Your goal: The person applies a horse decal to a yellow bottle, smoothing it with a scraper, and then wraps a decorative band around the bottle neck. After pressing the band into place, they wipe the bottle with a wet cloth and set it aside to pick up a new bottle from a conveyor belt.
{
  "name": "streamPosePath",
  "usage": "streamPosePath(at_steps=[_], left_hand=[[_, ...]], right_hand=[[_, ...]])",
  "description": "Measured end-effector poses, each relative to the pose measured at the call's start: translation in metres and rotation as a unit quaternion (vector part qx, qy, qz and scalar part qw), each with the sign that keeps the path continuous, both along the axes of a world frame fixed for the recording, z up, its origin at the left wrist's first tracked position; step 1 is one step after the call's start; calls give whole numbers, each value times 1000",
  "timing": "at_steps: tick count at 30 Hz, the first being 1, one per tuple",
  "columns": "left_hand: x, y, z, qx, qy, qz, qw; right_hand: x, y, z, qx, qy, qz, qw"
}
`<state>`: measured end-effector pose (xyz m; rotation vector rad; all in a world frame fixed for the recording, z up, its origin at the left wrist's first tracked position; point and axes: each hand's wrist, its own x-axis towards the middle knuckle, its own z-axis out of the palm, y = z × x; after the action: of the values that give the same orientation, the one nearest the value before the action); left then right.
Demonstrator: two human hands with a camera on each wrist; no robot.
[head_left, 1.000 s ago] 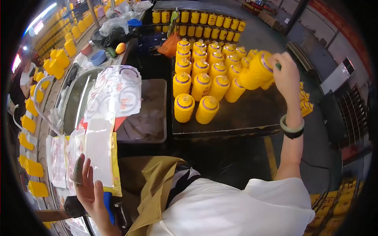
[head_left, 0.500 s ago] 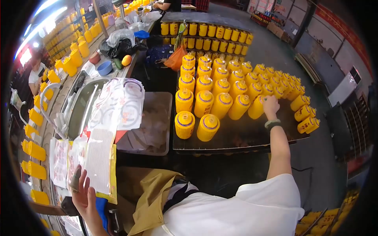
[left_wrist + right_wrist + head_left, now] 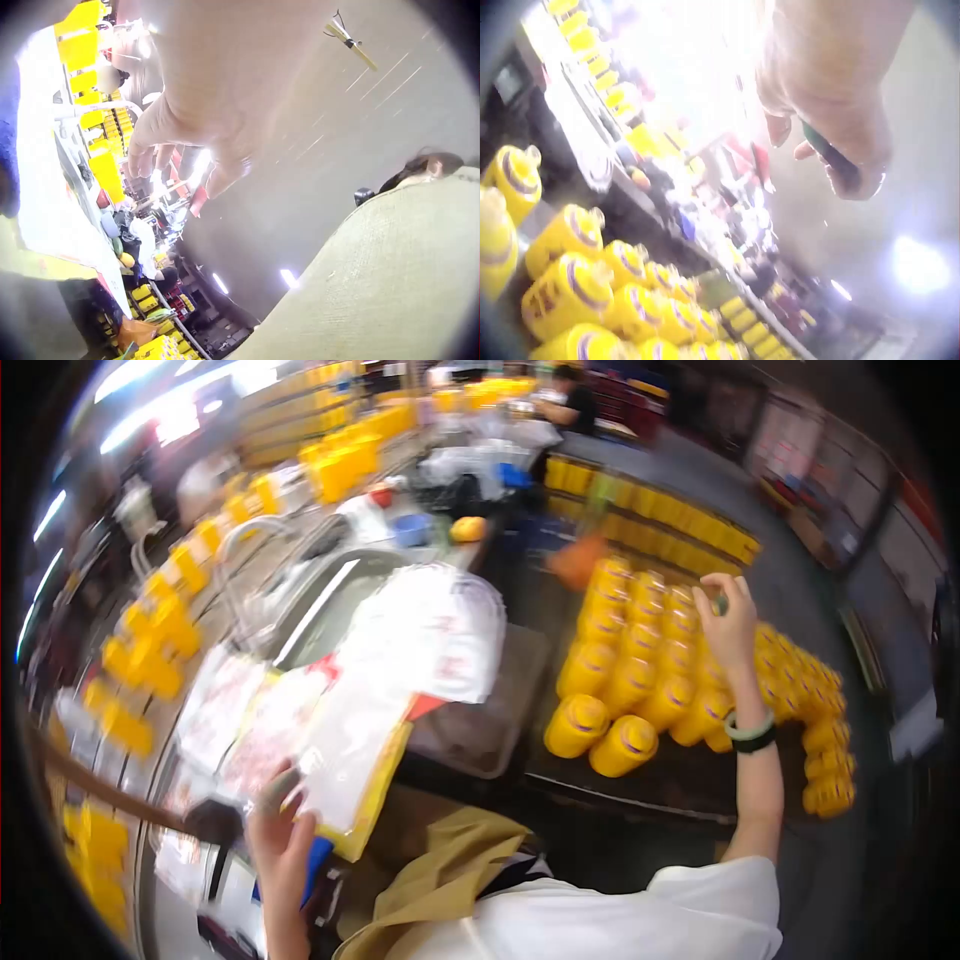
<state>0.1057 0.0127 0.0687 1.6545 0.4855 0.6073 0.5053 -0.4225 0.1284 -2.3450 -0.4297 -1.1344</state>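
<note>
My right hand [image 3: 728,622] is raised over the rows of yellow canisters [image 3: 625,745], its fingers loosely bent and nothing held. A green wrap [image 3: 826,150] shows on one of its digits in the right wrist view. The canisters have dark-ringed tops with small clear knobs and stand on a dark table [image 3: 640,800]. On the left, my left hand [image 3: 283,838] hovers with relaxed fingers beside a stack of printed plastic sheets [image 3: 350,770]. It holds nothing; a dull green cover is on one fingertip.
A sink basin [image 3: 315,610] with a curved faucet lies left of a clear sheet [image 3: 455,630]. A grey tub [image 3: 490,750] sits between bench and table. More yellow canisters [image 3: 690,520] are stacked behind, near an orange bag [image 3: 578,563]. Yellow containers line the conveyor at left.
My right hand set a canister down at the row's near end, let go and rose away. The head view has turned left and is blurred. The left hand stays by the sheets.
</note>
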Motion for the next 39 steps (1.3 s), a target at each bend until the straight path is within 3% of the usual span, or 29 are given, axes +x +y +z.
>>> streamPosePath(at_steps=[3, 8, 11, 14, 19, 22, 23, 25, 28, 29, 30, 31, 33, 34, 35, 37, 39], left_hand=[[-16, 11, -1, 45, -4, -5, 999], [-66, 43, 5, 26, -16, 42, 999], [-115, 63, 11, 51, 17, 125, 991], [-159, 83, 5, 9, -4, 249, 969], [-223, 152, -9, 106, 83, 383, 914], [-248, 235, -9, 182, 153, 459, 856], [-251, 266, -4, 206, 168, 480, 836], [-259, 343, -17, 316, 182, 517, 775], [-276, 472, -68, 319, 249, 512, 758], [-272, 501, -81, 281, 203, 502, 793], [-264, 520, -87, 241, 154, 488, 825], [-249, 530, -84, 239, 151, 487, 826], [-211, 540, -74, 286, 227, 580, 728], [-197, 545, -73, 250, 223, 598, 728], [-185, 549, -72, 246, 220, 597, 731], [-168, 560, -78, 174, 169, 620, 747], [-159, 562, -89, 232, 135, 613, 743]], right_hand=[[-16, 138, 18, -68, 22, 289, 955], [-57, 348, 2, -129, 119, 560, 809], [-100, 459, -2, -154, 118, 675, 712], [-148, 563, -11, -191, 110, 731, 646], [-215, 734, -38, -236, 27, 781, 577], [-240, 821, -46, -263, -16, 707, 656], [-247, 844, -44, -261, -20, 712, 652], [-260, 884, -43, -280, 15, 626, 727], [-257, 924, -57, -256, 16, 625, 737], [-255, 934, -60, -254, 24, 616, 745], [-248, 954, -70, -301, 28, 590, 748], [-238, 974, -89, -303, 26, 588, 750], [-205, 1007, -128, -194, 30, 644, 739], [-192, 1008, -124, -267, -18, 621, 737], [-182, 1008, -123, -271, -20, 617, 738], [-182, 975, -89, -331, 61, 599, 727], [-182, 956, -93, -292, 47, 632, 717]])
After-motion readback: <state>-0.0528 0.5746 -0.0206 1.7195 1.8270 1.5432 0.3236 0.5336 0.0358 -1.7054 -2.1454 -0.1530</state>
